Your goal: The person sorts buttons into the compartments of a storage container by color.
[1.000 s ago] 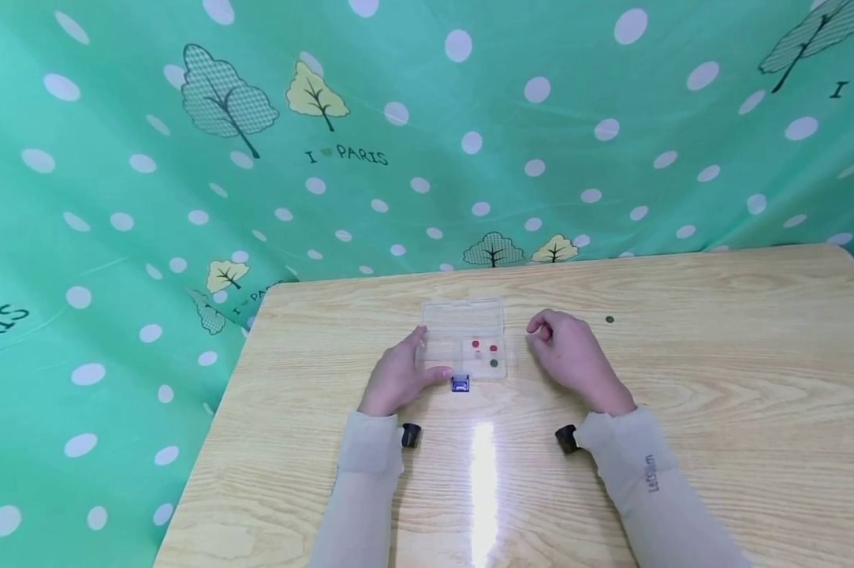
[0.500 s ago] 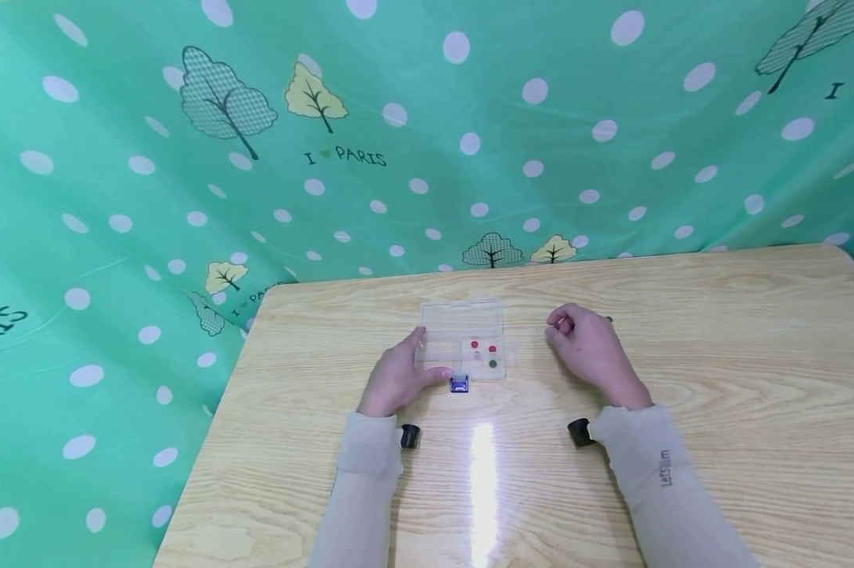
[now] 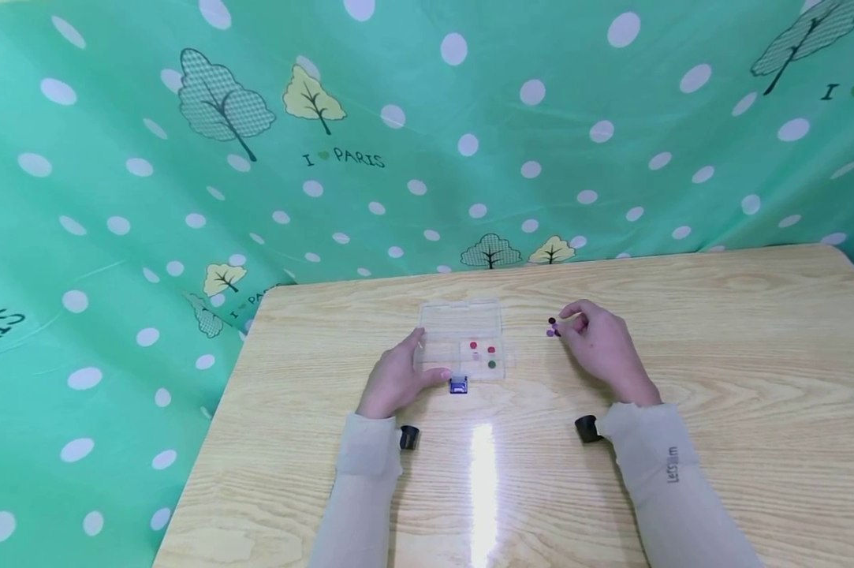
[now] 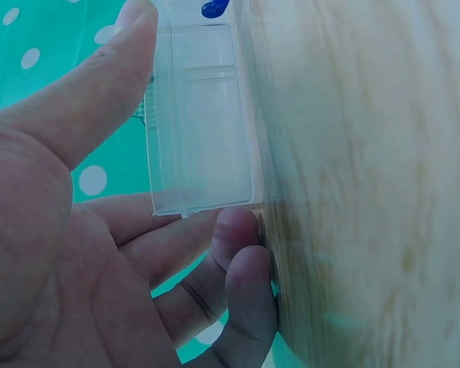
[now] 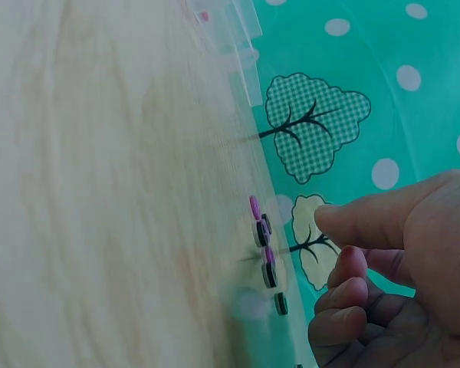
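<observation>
A clear plastic box (image 3: 437, 352) lies with its lid (image 3: 462, 317) folded back. Its right side holds two red discs (image 3: 491, 349), a green disc (image 3: 492, 364) and a small pale piece. My left hand (image 3: 397, 377) grips the box's left end, thumb along the front edge and index finger by the hinge. Beside the box, purple and black discs (image 3: 550, 333) lie in a cluster on the table. Over them hovers my right hand (image 3: 604, 347), fingertips right beside the discs. In the right wrist view its thumb and index fingertips are apart, the other fingers loosely curled.
The wooden table (image 3: 739, 379) reaches back to a green dotted curtain (image 3: 398, 221). A blue latch (image 3: 458, 385) juts from the box's front edge. Another dark disc (image 5: 281, 303) lies a little apart from the cluster in the right wrist view.
My right hand has moved to the right, away from the box, and the purple and black discs have come into view. The hand now covers the lone green disc. My left hand stays put.
</observation>
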{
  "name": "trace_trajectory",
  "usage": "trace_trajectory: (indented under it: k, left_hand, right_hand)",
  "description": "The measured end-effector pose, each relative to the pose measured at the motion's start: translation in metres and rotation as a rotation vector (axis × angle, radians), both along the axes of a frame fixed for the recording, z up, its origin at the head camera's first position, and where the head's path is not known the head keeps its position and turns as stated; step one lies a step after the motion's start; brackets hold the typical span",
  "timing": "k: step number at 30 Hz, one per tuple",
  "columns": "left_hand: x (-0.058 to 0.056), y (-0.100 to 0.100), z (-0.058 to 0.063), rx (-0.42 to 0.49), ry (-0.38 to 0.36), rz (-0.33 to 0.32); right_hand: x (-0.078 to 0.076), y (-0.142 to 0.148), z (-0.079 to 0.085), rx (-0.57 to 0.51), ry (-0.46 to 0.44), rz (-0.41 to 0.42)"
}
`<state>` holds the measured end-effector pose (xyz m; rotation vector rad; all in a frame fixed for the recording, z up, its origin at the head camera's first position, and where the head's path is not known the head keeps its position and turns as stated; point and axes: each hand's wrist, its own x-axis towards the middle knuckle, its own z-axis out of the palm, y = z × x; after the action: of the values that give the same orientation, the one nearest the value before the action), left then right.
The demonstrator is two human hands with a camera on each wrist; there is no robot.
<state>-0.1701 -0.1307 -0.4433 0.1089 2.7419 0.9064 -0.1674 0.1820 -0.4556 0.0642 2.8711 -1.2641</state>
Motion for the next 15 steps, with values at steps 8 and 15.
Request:
trace_trajectory:
  k: [8, 15]
  left_hand:
    - [-0.0005, -0.0002, -0.0005, -0.008, 0.002, -0.003]
    - [-0.0016, 0.0004, -0.0014, -0.02, 0.003, -0.004]
  right_hand:
    - [0.001, 0.0051, -0.0015, -0.001, -0.002, -0.018]
    - [0.0003, 0.0084, -0.0033, 0.023, -0.037, -0.05]
